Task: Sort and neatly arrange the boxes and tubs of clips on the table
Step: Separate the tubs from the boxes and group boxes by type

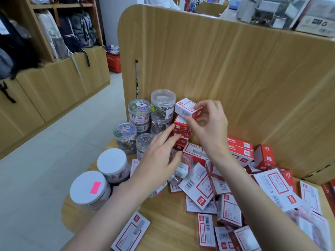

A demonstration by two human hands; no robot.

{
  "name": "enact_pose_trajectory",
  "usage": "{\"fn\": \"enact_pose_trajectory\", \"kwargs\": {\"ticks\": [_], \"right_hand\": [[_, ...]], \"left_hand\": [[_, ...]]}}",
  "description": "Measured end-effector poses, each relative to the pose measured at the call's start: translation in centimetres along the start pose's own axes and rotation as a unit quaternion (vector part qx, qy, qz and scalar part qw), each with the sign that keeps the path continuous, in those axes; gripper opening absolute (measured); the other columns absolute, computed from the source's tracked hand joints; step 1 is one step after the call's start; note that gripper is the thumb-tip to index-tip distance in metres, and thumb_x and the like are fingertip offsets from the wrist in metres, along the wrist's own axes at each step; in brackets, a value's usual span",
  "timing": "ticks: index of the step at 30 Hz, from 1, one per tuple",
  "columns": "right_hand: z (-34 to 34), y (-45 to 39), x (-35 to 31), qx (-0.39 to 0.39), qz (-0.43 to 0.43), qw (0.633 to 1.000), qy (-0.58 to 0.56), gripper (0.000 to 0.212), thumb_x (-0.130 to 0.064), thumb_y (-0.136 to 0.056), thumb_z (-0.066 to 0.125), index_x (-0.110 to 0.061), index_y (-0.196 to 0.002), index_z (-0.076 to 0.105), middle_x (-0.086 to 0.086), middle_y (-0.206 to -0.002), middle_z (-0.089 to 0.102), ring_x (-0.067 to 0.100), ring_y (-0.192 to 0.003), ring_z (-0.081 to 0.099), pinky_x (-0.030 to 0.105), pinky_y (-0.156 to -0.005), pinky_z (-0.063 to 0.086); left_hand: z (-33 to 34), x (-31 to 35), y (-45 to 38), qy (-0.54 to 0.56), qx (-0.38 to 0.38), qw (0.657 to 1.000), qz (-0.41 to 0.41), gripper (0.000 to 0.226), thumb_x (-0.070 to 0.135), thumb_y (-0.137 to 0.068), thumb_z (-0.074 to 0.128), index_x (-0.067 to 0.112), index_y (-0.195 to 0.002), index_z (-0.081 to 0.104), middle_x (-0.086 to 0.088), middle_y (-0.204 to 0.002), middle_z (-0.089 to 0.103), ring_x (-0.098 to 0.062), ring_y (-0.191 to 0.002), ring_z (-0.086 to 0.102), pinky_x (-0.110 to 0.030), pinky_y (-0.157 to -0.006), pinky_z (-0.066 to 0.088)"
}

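My right hand (208, 124) pinches a small red-and-white box (186, 108) on top of a stack of like boxes (181, 131) against the wooden back panel. My left hand (159, 156) is open, its straight fingertips touching the side of that stack. Left of the stack stand clear tubs of silver clips (163, 107) and coloured clips (139, 113), partly stacked. Two white-lidded tubs (113, 164) sit at the table's front left, one with a pink sticker (88, 189). A loose heap of red-and-white boxes (226, 187) covers the table's right half.
The wooden table (163, 211) has a rounded left edge with floor beyond it. A tall wooden panel (217, 60) closes the back and right. One flat box (131, 232) lies near the front edge. Shelves with backpacks (72, 33) stand far left.
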State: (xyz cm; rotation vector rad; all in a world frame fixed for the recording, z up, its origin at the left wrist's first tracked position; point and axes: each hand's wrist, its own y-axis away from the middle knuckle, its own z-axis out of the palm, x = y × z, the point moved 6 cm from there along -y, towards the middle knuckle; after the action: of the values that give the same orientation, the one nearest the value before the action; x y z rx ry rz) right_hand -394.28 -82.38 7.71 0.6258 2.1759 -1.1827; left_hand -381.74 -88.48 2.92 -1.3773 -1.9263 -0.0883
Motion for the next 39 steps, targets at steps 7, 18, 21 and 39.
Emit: {"fn": "enact_pose_trajectory", "kwargs": {"ticks": [7, 18, 21, 39], "right_hand": [[0.8, 0.6, 0.3, -0.029, -0.004, 0.997, 0.073, 0.022, -0.013, -0.077, 0.069, -0.016, -0.093, 0.054, -0.006, -0.1, 0.04, 0.02, -0.087, 0.053, 0.011, -0.074, 0.037], [0.3, 7.0, -4.6, -0.132, -0.131, 0.982, 0.033, 0.014, -0.012, -0.082, 0.061, -0.006, -0.095, 0.058, 0.004, -0.103, 0.051, 0.019, -0.099, 0.051, 0.026, -0.088, 0.041], [2.6, 10.8, -5.4, -0.227, -0.195, 0.952, 0.063, 0.015, -0.017, -0.085, 0.054, -0.007, -0.095, 0.059, 0.006, -0.103, 0.057, 0.022, -0.096, 0.054, 0.028, -0.084, 0.041], [2.8, 18.9, -2.0, -0.399, -0.258, 0.863, 0.175, 0.021, -0.035, -0.085, 0.049, -0.017, -0.093, 0.056, 0.004, -0.117, 0.052, 0.022, -0.1, 0.044, 0.036, -0.081, 0.045]], "left_hand": [[0.2, -0.2, -0.3, 0.006, -0.008, 1.0, 0.009, 0.046, 0.024, -0.093, 0.05, 0.016, -0.137, 0.043, 0.008, -0.151, 0.025, -0.008, -0.137, 0.024, -0.013, -0.106, 0.012], [-3.1, -2.1, 8.4, -0.012, 0.026, 1.0, 0.0, 0.038, 0.027, -0.087, 0.039, 0.015, -0.116, 0.061, 0.007, -0.126, 0.053, -0.001, -0.115, 0.046, -0.003, -0.096, 0.027], [-3.0, -2.5, 11.2, -0.043, 0.009, 0.999, 0.001, 0.034, 0.025, -0.086, 0.043, 0.015, -0.114, 0.06, 0.006, -0.122, 0.056, -0.003, -0.109, 0.051, -0.003, -0.095, 0.028], [-2.9, -4.6, 16.8, -0.166, -0.006, 0.986, -0.004, 0.036, 0.022, -0.086, 0.04, 0.006, -0.109, 0.062, -0.01, -0.117, 0.059, -0.021, -0.113, 0.046, -0.026, -0.098, 0.033]]}}
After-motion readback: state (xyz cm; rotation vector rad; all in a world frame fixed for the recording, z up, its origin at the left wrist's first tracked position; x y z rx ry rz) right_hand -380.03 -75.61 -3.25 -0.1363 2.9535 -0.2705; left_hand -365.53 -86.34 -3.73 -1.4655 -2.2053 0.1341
